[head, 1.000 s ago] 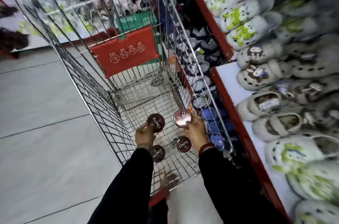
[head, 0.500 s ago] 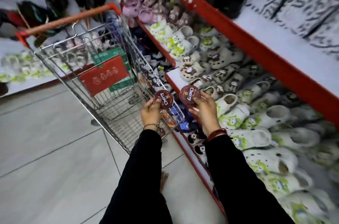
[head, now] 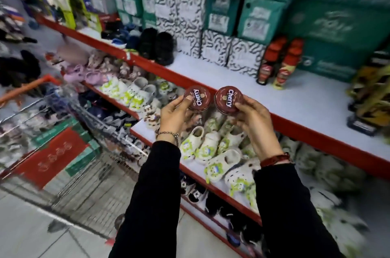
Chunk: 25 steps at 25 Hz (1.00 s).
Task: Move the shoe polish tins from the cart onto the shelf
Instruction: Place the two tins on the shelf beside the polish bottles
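The person stands facing the racks with a small round dark-red shoe polish tin in each hand, both lids turned up so the white "Cherry" lettering shows. The left hand (head: 176,115) has its fingers curled under the left tin (head: 197,98) with the thumb pressed on the lid's edge; the right hand (head: 254,118) pinches the right tin (head: 228,100) the same way, thumb on top and fingers beneath. The two tins sit just beside each other in the air, in front of the red front edge of the pale-topped shelf (head: 232,76), not yet over or on it. That shelf has bare room between the black furry slippers (head: 157,47) and the two red-capped bottles (head: 276,63). The wire shopping cart with the orange handle (head: 69,131) stands off to the left, too blurred to tell whether more tins remain inside. So I judge these two as mid-transfer: lifted out, still to be set down.
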Available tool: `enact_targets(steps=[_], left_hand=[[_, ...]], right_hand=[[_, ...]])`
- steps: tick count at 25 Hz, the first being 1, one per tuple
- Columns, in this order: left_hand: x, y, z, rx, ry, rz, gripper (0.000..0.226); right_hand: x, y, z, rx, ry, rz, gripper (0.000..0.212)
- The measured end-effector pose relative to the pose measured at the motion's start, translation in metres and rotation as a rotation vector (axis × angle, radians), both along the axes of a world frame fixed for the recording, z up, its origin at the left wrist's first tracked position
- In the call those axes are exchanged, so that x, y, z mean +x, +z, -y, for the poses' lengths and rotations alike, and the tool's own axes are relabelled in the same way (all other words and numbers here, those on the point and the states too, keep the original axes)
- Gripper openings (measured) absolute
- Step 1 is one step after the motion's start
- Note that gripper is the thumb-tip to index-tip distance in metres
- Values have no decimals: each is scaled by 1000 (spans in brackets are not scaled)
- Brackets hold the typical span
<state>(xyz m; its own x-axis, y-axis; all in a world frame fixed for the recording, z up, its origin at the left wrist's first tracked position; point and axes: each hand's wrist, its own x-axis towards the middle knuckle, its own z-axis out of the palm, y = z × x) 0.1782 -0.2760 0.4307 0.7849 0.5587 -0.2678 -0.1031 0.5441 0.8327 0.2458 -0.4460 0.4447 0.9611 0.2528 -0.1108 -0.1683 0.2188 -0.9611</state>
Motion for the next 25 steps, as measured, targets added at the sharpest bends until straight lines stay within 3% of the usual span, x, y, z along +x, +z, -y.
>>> enact_targets(steps=[3,11,16,21,25], left_hand=[[38,21,28,48,-122,40,33],[142,46,97,308,-377,9,13],[194,31,126,476,-503,-154,29],[221,16,141,551,-548,-192,37],[229,14,147,806,-488,-224,32]], right_hand=[[19,15,38,-16,-87,51,42],[67,28,125,-118,-382,83,44],[95,12,141,-208,-516,-21,32],[114,-1,147,-366,-625,-69,36],[116,-1,148,-565,-654,-49,24]])
